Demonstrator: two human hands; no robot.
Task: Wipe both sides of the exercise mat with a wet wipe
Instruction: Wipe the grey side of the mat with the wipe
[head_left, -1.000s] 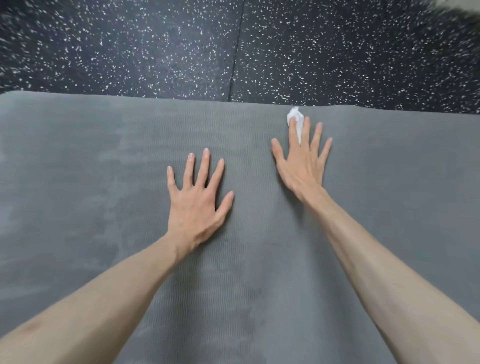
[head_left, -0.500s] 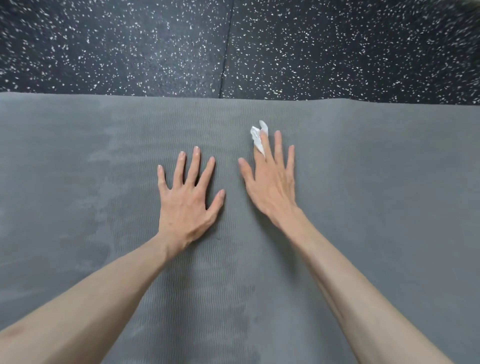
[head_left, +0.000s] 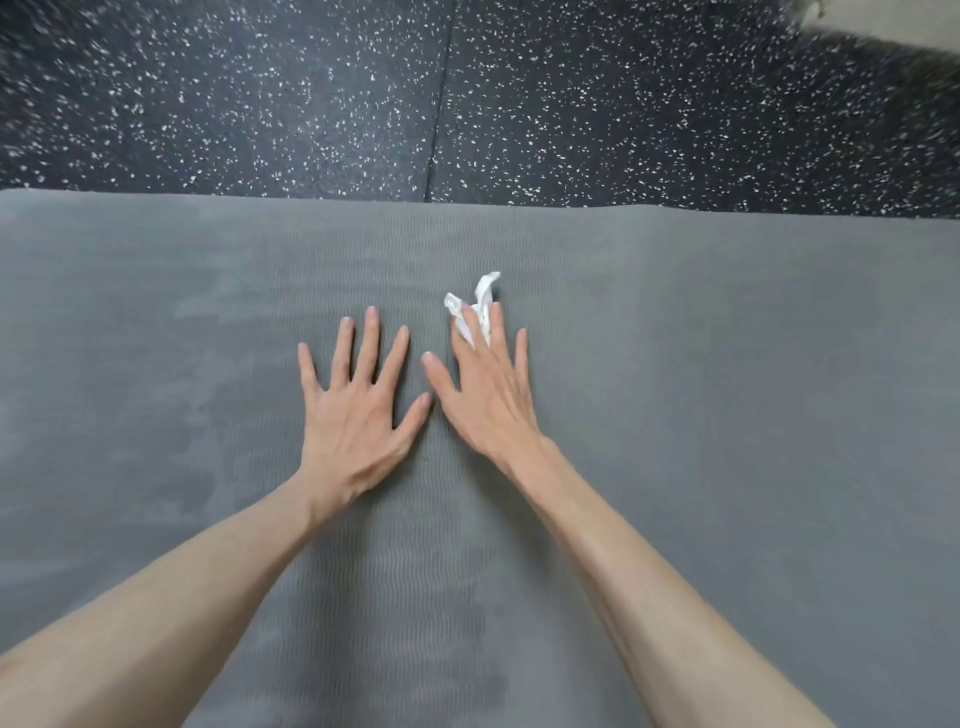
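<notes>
My right hand (head_left: 485, 400), fingers straight on the wipe (head_left: 480, 304), has slid back beside my spread left hand (head_left: 358, 410); grey mat (head_left: 727, 415) seemingly damp-streaked, speckled floor (head_left: 311, 104) beyond.

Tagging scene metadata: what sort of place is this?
Likely a gym or workout room: black rubber floor flecked white, laid in tiles with a seam, and a grey exercise mat spread on it.

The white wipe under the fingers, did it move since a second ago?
Yes. The wet wipe under the right hand slid toward the person, away from the mat's far edge, and closer to the flat left hand.
</notes>
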